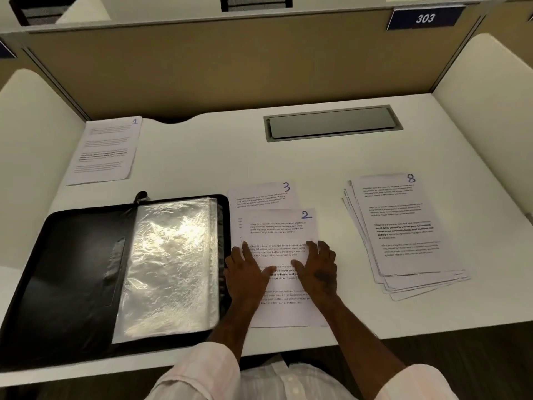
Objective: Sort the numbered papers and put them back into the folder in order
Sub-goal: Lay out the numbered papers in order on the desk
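A black folder [72,264] lies open at the front left, its clear plastic sleeves [170,264] facing up. Right beside it lies the paper numbered 2 [279,229], covering most of the paper numbered 3 [262,194]. My left hand [245,272] and my right hand [318,269] both rest flat on paper 2, fingers spread, gripping nothing. The paper numbered 1 [105,150] sits alone at the far left. A fanned stack of several papers topped by number 8 [401,226] lies to the right.
The white desk [202,157] is boxed in by a tan back panel [230,62] and white side dividers. A grey cable hatch [331,122] is set into the desk at the back. A blue sign reading 303 [425,18] hangs above.
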A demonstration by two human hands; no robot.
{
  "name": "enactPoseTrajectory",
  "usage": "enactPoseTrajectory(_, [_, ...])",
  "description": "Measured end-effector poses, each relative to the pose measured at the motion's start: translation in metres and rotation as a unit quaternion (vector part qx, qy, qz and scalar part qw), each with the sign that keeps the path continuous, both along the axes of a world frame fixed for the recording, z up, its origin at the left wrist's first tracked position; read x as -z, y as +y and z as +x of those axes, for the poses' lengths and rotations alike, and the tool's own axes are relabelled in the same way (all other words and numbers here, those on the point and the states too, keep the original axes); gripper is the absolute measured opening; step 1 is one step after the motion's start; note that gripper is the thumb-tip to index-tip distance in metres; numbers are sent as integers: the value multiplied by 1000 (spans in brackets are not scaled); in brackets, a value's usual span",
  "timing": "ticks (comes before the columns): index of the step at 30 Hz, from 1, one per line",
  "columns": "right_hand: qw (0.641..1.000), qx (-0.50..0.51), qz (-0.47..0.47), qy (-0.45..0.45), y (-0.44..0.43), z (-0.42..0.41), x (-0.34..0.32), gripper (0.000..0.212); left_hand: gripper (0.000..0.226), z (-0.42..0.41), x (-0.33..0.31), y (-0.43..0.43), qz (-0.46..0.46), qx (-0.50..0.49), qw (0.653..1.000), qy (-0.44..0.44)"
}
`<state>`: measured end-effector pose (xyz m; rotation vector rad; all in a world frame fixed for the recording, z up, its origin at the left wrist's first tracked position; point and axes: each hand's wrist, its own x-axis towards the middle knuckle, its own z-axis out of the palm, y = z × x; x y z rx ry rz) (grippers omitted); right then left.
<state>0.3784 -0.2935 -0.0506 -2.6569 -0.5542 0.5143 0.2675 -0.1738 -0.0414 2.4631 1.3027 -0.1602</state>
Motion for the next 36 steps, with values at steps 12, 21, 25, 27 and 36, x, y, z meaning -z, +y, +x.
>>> enactPoseTrajectory(12, [983,131,121,53,8,4,-13,66,95,13,-8,-4,-92,-88,991,-28])
enactPoseTrajectory(21, [952,141,249,114,-4,14,-9,14,96,13,-7,-6,-70,-87,993,-42])
enactPoseTrajectory(25, [928,145,298,168,-5,24,-20,16,106,15,-9,-1,-107,-110,986,-69])
enactPoseTrajectory(27, [915,150,320,196,-5,30,-26,13,109,15,-13,3,-129,-126,979,-97])
enactPoseTrajectory(36, [899,132,354,220,10,58,-45,21,73,9,-29,37,-275,-197,909,-242])
